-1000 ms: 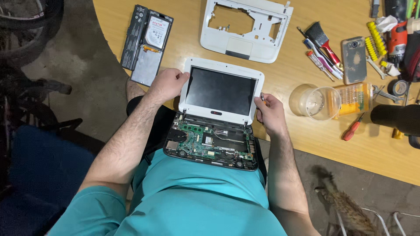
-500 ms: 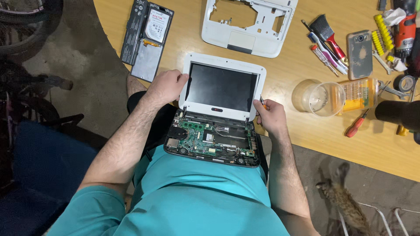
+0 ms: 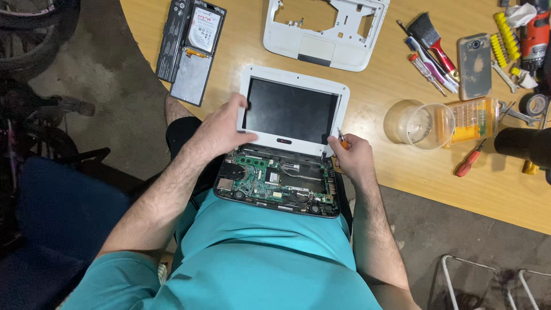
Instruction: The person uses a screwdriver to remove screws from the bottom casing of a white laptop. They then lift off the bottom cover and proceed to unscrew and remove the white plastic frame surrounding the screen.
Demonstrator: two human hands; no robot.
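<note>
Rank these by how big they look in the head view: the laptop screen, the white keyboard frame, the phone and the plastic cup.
1. Laptop screen and white keyboard frame: they look about the same size, and the frame is cut off at the top edge, so I won't rank them.
2. Plastic cup.
3. Phone, close to the cup in size.

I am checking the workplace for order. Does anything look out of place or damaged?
The small laptop lies opened up, circuit board bare; its white keyboard cover sits apart on the table. A clear plastic cup lies tipped on its side.
</note>
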